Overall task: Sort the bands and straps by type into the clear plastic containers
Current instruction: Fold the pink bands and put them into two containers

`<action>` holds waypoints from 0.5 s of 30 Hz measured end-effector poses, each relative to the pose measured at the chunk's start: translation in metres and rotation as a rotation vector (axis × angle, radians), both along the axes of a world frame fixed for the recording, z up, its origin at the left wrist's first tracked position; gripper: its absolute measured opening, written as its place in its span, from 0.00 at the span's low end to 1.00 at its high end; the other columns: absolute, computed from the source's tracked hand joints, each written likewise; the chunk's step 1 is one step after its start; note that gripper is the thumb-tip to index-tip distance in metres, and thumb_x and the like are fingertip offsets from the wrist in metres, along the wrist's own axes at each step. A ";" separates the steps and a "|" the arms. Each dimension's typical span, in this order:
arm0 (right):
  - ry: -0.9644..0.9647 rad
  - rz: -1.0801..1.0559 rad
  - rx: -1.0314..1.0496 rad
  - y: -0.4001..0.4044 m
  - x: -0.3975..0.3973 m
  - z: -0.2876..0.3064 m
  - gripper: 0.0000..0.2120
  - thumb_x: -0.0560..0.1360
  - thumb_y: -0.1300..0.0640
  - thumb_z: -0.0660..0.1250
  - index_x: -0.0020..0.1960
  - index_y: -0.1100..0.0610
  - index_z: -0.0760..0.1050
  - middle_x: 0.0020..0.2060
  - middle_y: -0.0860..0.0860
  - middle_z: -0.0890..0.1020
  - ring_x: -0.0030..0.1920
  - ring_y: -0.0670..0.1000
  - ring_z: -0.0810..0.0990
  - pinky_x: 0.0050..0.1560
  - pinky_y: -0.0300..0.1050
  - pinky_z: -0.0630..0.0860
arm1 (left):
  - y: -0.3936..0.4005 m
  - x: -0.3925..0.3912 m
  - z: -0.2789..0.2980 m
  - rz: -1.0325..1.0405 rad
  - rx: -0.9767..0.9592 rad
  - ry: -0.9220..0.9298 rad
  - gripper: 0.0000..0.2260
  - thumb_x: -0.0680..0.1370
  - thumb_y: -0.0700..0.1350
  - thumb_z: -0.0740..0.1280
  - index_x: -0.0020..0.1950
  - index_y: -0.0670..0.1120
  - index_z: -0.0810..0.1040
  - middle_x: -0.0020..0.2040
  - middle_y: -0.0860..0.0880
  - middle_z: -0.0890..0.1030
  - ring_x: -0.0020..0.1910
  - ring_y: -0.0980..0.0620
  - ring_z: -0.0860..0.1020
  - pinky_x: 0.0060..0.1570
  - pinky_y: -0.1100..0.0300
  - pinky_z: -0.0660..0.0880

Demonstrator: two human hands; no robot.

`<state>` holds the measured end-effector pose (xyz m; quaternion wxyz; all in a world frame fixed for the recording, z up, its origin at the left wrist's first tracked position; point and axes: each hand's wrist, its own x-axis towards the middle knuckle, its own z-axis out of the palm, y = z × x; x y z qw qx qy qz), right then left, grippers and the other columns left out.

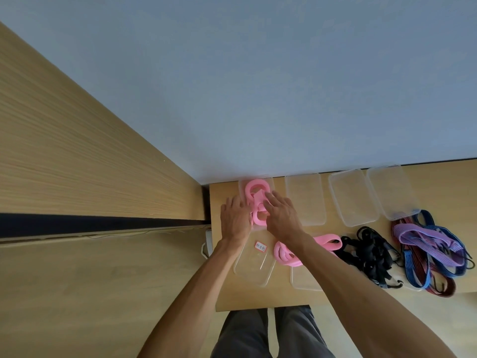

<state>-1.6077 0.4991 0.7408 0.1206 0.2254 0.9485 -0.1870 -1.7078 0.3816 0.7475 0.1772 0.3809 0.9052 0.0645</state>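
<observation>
Pink bands (pixel 256 188) lie piled in the leftmost clear container (pixel 242 182) at the back of the table. My left hand (pixel 236 218) rests at that container's left side, fingertips on the pink bands. My right hand (pixel 281 215) lies over the bands with straight fingers, pressing them down. More pink bands (pixel 327 242) lie on the table under my right forearm. To their right sit a heap of black straps (pixel 371 257) and a tangle of purple, blue and dark red cords (pixel 433 244).
Three other clear containers (pixel 305 200) (pixel 352 197) (pixel 392 192) stand in a row along the wall. A clear lid with a red-framed label (pixel 254 262) lies near the front, another clear lid (pixel 303 281) beside it. The table's left edge (pixel 213 244) is close to my left hand.
</observation>
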 end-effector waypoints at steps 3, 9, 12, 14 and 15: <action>-0.117 -0.007 0.013 -0.001 -0.002 -0.004 0.21 0.76 0.59 0.62 0.68 0.54 0.74 0.78 0.47 0.61 0.79 0.55 0.54 0.74 0.59 0.51 | 0.006 -0.001 -0.004 0.068 -0.049 0.024 0.12 0.75 0.51 0.71 0.57 0.52 0.81 0.64 0.48 0.72 0.64 0.46 0.69 0.60 0.54 0.68; -0.180 0.001 -0.010 0.000 0.001 -0.006 0.25 0.74 0.61 0.62 0.70 0.50 0.72 0.78 0.45 0.61 0.80 0.58 0.50 0.74 0.66 0.48 | 0.018 -0.002 -0.016 0.141 -0.121 -0.020 0.13 0.78 0.52 0.68 0.61 0.51 0.79 0.67 0.48 0.69 0.68 0.46 0.65 0.62 0.53 0.65; -0.207 -0.012 -0.016 -0.003 -0.002 -0.008 0.24 0.77 0.59 0.60 0.72 0.51 0.69 0.79 0.46 0.59 0.80 0.58 0.48 0.75 0.66 0.46 | 0.018 -0.004 -0.017 0.117 -0.072 -0.063 0.16 0.79 0.54 0.67 0.63 0.48 0.79 0.67 0.47 0.70 0.68 0.46 0.66 0.63 0.54 0.67; -0.176 -0.027 0.010 -0.005 -0.005 -0.007 0.21 0.78 0.57 0.60 0.70 0.53 0.72 0.78 0.47 0.62 0.80 0.59 0.50 0.75 0.64 0.47 | 0.012 -0.008 -0.014 0.094 -0.017 -0.089 0.15 0.79 0.53 0.67 0.61 0.47 0.80 0.67 0.48 0.71 0.68 0.47 0.67 0.61 0.55 0.69; -0.133 -0.040 0.027 -0.005 -0.005 -0.005 0.19 0.77 0.57 0.61 0.67 0.54 0.75 0.76 0.49 0.66 0.79 0.59 0.53 0.75 0.64 0.49 | 0.008 -0.009 -0.012 0.088 0.014 -0.092 0.12 0.79 0.51 0.67 0.59 0.47 0.82 0.67 0.48 0.72 0.67 0.47 0.68 0.59 0.56 0.71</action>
